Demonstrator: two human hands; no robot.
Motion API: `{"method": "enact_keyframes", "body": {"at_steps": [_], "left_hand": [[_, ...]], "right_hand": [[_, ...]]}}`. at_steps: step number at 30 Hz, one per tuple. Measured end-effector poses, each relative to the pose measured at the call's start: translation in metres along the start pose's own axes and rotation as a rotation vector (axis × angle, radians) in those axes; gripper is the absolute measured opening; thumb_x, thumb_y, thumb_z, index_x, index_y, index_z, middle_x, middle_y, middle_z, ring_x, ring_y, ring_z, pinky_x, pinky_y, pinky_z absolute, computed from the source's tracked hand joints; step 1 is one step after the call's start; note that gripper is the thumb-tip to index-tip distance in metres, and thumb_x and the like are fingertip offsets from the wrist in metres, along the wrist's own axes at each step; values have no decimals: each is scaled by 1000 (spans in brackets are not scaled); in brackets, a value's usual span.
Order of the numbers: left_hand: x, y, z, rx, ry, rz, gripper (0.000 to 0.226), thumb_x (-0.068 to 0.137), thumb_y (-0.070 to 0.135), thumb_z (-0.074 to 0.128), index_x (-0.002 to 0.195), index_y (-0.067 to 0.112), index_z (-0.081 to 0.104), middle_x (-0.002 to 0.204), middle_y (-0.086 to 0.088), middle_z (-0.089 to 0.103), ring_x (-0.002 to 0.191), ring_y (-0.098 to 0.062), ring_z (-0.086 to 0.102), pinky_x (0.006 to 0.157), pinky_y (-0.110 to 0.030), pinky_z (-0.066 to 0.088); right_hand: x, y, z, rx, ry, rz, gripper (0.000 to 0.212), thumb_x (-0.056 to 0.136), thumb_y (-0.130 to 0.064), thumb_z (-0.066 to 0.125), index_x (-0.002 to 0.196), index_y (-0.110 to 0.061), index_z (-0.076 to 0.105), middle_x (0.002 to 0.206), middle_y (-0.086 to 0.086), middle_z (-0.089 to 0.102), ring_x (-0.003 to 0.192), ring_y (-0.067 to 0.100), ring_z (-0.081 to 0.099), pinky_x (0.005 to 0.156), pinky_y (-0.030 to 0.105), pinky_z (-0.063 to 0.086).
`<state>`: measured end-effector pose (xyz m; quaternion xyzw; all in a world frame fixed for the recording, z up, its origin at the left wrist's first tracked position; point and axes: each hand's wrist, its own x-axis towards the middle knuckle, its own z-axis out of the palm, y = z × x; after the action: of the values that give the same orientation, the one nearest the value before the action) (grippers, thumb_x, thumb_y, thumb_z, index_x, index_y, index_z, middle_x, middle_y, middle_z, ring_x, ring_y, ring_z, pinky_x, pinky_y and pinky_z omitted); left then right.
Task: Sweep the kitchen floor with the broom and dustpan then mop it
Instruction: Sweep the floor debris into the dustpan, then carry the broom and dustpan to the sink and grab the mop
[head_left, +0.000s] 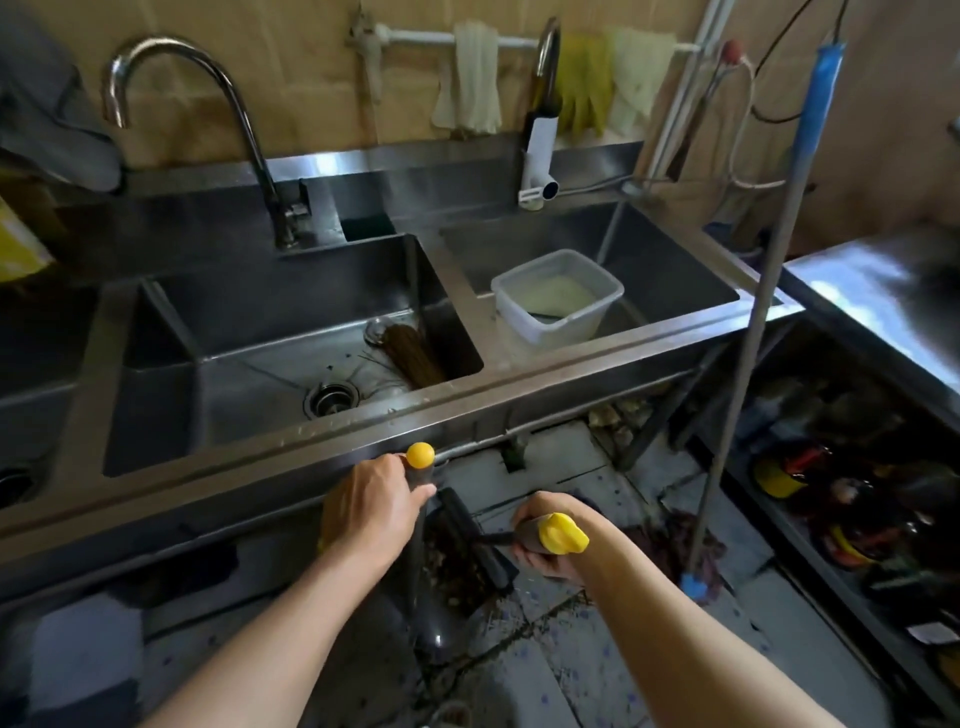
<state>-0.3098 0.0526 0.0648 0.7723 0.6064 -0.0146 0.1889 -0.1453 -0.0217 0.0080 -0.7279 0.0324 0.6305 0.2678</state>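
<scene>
- Broom with a dark shaft and yellow end cap (563, 533) sits in the right hand (550, 540), fingers curled round its grip — the dark brush head (475, 535) is down at the floor just below the sink front.
- Left hand (371, 506) grips the dark upright handle topped by a round yellow knob (420, 455); this reads as the dustpan handle, and the dark pan (441, 631) rests on the floor between the two forearms.
- Brown debris (452, 564) lies heaped beside the brush head, at the pan's mouth or already within it — I cannot tell which.
- Step in hand, as I judge it: the sweeping stage, near the point of gathering the pile into the pan.
- Mop with a grey metal pole and blue grip (763, 291) leans against the steel sink bench (291, 441), its dark reddish head (680, 540) resting on the pale speckled floor tiles (545, 675) to the right, untouched by either hand, so mopping is not yet begun.
- Next move calls for short strokes of the brush toward the pan while the left hand keeps the pan's lip pressed flat to the tiles, so the litter does not slip under it; scattered bits on the tiles near the grout line need gathering too.
</scene>
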Motion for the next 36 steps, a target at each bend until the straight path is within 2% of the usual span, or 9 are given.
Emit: {"method": "enact_keyframes", "body": {"at_steps": [8, 13, 17, 19, 21, 23, 28, 33, 36], "left_hand": [[16, 26, 6, -20, 33, -105, 35, 88, 45, 59, 105, 14, 58, 108, -4, 62, 95, -20, 60, 65, -26, 38], [12, 57, 22, -9, 35, -276, 39, 89, 47, 57, 109, 14, 57, 111, -4, 61, 101, -22, 59, 67, -28, 38], [1, 89, 37, -34, 59, -447, 38, 87, 48, 58, 105, 14, 59, 113, -6, 63, 106, -26, 58, 74, -31, 41], [-8, 103, 41, -57, 95, -517, 36, 87, 47, 59, 102, 14, 60, 111, -7, 64, 104, -27, 59, 73, -31, 41], [-20, 115, 44, -56, 133, -593, 37, 88, 47, 58, 100, 12, 59, 108, -8, 64, 101, -28, 60, 74, -33, 44], [-34, 124, 44, -50, 164, -664, 38, 88, 47, 58, 99, 11, 58, 107, -11, 64, 99, -30, 60, 73, -35, 45], [-66, 142, 47, -27, 218, -760, 37, 91, 48, 53, 98, 12, 57, 106, -9, 63, 97, -29, 60, 65, -32, 38], [-93, 150, 56, -64, 265, -827, 36, 91, 48, 53, 96, 12, 56, 103, -10, 64, 96, -30, 60, 64, -32, 37], [-115, 156, 65, -102, 299, -874, 37, 89, 49, 55, 95, 12, 57, 102, -10, 65, 95, -30, 61, 64, -32, 38]], "right_hand": [[13, -42, -18, -47, -29, 74, 26, 88, -13, 56, 67, -2, 45, 69, 12, 52, 26, 19, 51, 28, 13, 38], [28, -65, -45, -73, -121, 9, 22, 90, -6, 53, 69, -1, 47, 72, 13, 49, 59, 25, 52, 29, 17, 43], [40, -83, -70, -232, -209, 36, 23, 90, -6, 52, 69, -1, 45, 73, 13, 48, 62, 26, 50, 28, 19, 43], [41, -88, -77, -265, -256, 50, 24, 91, -7, 52, 69, -1, 45, 71, 13, 48, 57, 27, 52, 28, 21, 43], [40, -90, -84, -320, -281, 51, 25, 92, -9, 52, 69, -1, 45, 69, 14, 48, 36, 27, 55, 26, 20, 41], [40, -88, -87, -357, -291, 38, 25, 92, -11, 53, 70, -2, 45, 68, 14, 49, 22, 22, 50, 25, 18, 38], [32, -81, -92, -427, -342, 18, 24, 91, -10, 57, 69, -3, 48, 52, 12, 55, 22, 22, 50, 26, 22, 41], [17, -72, -94, -592, -349, -44, 20, 93, -9, 52, 74, -7, 47, 70, 12, 50, 30, 23, 54, 28, 20, 43], [11, -57, -97, -724, -415, -142, 23, 96, -7, 45, 73, -10, 45, 71, 9, 49, 26, 14, 52, 33, 17, 44]]}}
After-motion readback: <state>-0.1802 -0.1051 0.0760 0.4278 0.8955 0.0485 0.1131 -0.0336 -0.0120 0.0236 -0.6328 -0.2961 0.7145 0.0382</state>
